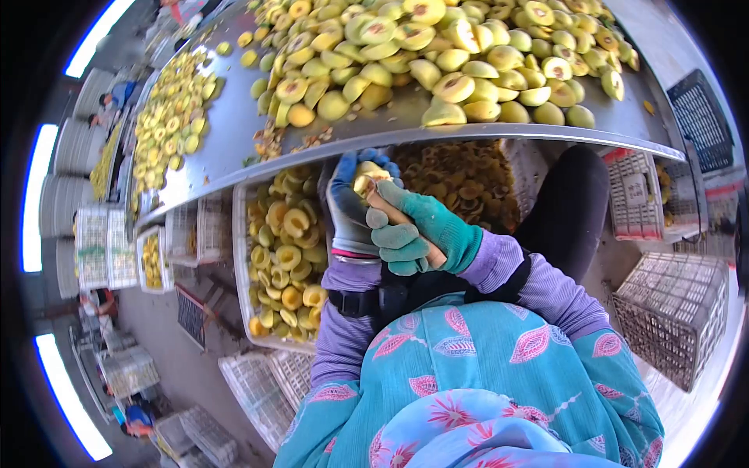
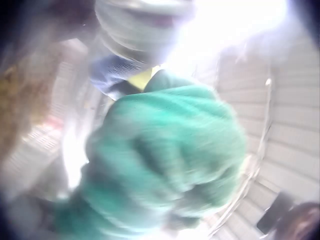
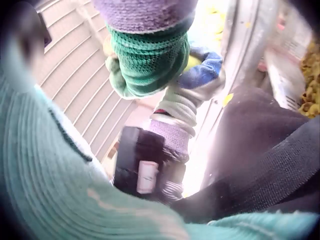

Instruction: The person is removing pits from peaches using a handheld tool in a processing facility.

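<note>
My left hand [image 1: 347,201], in a blue and pale glove, holds a yellow-green peach half [image 1: 367,181] just below the table's front edge. My right hand [image 1: 415,231], in a green glove, grips a wooden-handled tool [image 1: 385,205] in its curled fingers. The handle's upper end points at the fruit; the tool's working tip is hidden there. In the left wrist view the green glove [image 2: 165,145] is blurred and fills the middle. The right wrist view has the green glove [image 3: 150,65] close against the blue-fingered glove [image 3: 202,72], with a sliver of yellow fruit between.
Halved peaches [image 1: 437,62] are heaped on the metal table [image 1: 234,117], whose raised rim [image 1: 499,134] runs above my hands. Below it stand a white crate [image 1: 242,269] of hollowed halves and a heap of brownish scraps [image 1: 468,179]. A slatted crate [image 1: 671,312] stands at right.
</note>
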A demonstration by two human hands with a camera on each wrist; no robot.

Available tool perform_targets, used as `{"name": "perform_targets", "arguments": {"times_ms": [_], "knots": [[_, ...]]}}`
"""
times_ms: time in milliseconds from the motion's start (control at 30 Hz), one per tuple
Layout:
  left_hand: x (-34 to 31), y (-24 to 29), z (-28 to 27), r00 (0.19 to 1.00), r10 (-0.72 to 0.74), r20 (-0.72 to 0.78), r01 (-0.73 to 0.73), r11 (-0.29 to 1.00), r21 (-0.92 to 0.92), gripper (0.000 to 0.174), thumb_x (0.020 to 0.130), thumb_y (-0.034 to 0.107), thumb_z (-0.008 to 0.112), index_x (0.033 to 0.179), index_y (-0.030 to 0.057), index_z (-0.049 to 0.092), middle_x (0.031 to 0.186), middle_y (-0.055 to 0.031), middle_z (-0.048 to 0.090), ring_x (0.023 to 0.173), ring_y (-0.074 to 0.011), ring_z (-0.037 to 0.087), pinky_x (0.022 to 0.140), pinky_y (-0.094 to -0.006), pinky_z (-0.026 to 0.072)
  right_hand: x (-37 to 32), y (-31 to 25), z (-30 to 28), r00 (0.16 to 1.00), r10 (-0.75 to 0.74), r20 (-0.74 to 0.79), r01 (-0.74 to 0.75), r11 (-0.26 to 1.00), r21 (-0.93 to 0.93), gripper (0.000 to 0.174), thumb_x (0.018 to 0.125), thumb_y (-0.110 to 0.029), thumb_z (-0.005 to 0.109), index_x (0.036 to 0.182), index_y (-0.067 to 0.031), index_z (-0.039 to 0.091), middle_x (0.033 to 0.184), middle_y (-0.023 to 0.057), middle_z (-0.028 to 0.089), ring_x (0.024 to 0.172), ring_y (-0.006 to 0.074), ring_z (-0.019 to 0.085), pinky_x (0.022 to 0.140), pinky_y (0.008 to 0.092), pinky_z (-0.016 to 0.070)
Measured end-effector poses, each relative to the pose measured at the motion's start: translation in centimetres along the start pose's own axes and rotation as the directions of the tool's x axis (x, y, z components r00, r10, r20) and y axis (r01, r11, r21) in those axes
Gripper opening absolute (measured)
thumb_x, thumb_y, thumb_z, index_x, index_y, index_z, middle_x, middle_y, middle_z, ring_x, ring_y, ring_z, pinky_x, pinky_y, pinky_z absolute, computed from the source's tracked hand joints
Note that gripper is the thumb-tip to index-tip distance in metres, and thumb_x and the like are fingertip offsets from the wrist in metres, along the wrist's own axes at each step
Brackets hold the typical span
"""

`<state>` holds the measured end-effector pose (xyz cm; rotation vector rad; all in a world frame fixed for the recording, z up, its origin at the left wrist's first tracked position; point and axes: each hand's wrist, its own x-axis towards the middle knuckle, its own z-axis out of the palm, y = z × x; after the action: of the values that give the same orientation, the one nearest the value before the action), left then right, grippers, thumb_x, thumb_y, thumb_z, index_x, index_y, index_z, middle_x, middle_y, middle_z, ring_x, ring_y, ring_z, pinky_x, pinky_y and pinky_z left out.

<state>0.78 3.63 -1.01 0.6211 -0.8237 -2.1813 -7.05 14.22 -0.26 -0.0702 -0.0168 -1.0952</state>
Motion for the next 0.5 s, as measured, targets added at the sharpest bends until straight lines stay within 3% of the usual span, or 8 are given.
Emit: {"name": "perform_targets", "arguments": {"times_ms": [67,133,167,200,267,333,400,500], "knots": [[-0.6,2.3,-4.1,0.983,0.019,-0.183,-0.032,0.997,-0.067,0.029,0.090,0.031,0.056,0.095,0.0025,0.062,0.079,-0.0092,0.064,0.074,-0.0224,0.063,0.068,-0.0311,0.0517,-0.6,0.2,0.8,0.996,0.019,-0.092,-0.027,0.997,-0.078,0.041,0.094,-0.054,0.041,0.083,-0.0157,0.049,0.055,-0.0063,0.038,0.042,0.0083,0.035,0.042,0.0257,0.0296],[-3.1,7.1,-7.5,0.896,0.149,-0.419,0.093,0.858,0.505,0.029,0.087,0.031,0.062,0.092,0.0029,0.067,0.080,-0.0083,0.066,0.076,-0.0209,0.064,0.069,-0.0301,0.0503,-0.7,-1.0,-0.9,0.957,-0.020,-0.289,-0.022,0.990,-0.139,0.041,0.093,-0.055,0.042,0.084,-0.0156,0.049,0.056,-0.0048,0.040,0.043,0.0090,0.038,0.041,0.0265,0.0308],[-3.5,9.0,-9.6,0.841,0.253,-0.478,0.265,0.577,0.772,0.029,0.085,0.031,0.065,0.090,0.0032,0.070,0.080,-0.0079,0.067,0.077,-0.0201,0.064,0.070,-0.0296,0.0496,-0.5,-1.6,-4.5,0.896,-0.063,-0.440,-0.002,0.989,-0.146,0.041,0.092,-0.055,0.043,0.085,-0.0153,0.049,0.057,-0.0038,0.041,0.044,0.0096,0.040,0.041,0.0269,0.0316],[-2.4,9.3,-13.2,0.831,0.498,-0.250,0.274,0.025,0.961,0.030,0.082,0.034,0.067,0.089,0.0047,0.071,0.078,-0.0087,0.068,0.072,-0.0215,0.063,0.069,-0.0340,0.0482,-1.0,-2.2,-6.6,0.803,-0.111,-0.586,0.025,0.988,-0.153,0.041,0.092,-0.056,0.044,0.085,-0.0151,0.049,0.057,-0.0029,0.042,0.045,0.0101,0.041,0.041,0.0273,0.0323],[0.8,8.8,-9.1,0.785,0.617,0.057,-0.047,-0.032,0.998,0.032,0.081,0.037,0.067,0.084,0.0052,0.069,0.075,-0.0094,0.067,0.070,-0.0241,0.063,0.069,-0.0347,0.0479,-1.8,-2.2,-6.5,0.757,-0.162,-0.633,0.040,0.978,-0.203,0.042,0.091,-0.056,0.046,0.085,-0.0143,0.049,0.058,-0.0012,0.044,0.046,0.0114,0.043,0.042,0.0277,0.0333],[3.1,7.3,1.0,0.888,0.452,0.090,-0.064,-0.074,0.995,0.040,0.081,0.044,0.064,0.079,0.0043,0.068,0.076,-0.0120,0.067,0.072,-0.0280,0.063,0.070,-0.0350,0.0485,-2.9,-2.5,-5.8,0.720,-0.252,-0.647,0.071,0.954,-0.292,0.043,0.090,-0.056,0.046,0.085,-0.0131,0.049,0.059,0.0001,0.045,0.047,0.0124,0.044,0.042,0.0279,0.0342],[6.6,3.8,6.6,0.906,0.322,0.274,-0.117,-0.432,0.894,0.052,0.082,0.053,0.058,0.080,0.0020,0.068,0.080,-0.0170,0.068,0.080,-0.0316,0.065,0.075,-0.0363,0.0493,-4.3,-2.9,-3.5,0.687,-0.414,-0.597,0.159,0.887,-0.433,0.045,0.090,-0.056,0.046,0.085,-0.0116,0.049,0.058,0.0010,0.047,0.046,0.0132,0.044,0.042,0.0279,0.0351],[9.9,-0.6,12.0,0.987,-0.004,0.158,-0.145,-0.414,0.899,0.067,0.075,0.065,0.056,0.085,0.0006,0.068,0.087,-0.0212,0.067,0.087,-0.0328,0.065,0.078,-0.0395,0.0494,-6.3,-3.5,-0.9,0.573,-0.649,-0.500,0.124,0.672,-0.730,0.042,0.094,-0.048,0.045,0.081,-0.0082,0.052,0.057,0.0027,0.049,0.044,0.0135,0.045,0.041,0.0275,0.0369]]}}
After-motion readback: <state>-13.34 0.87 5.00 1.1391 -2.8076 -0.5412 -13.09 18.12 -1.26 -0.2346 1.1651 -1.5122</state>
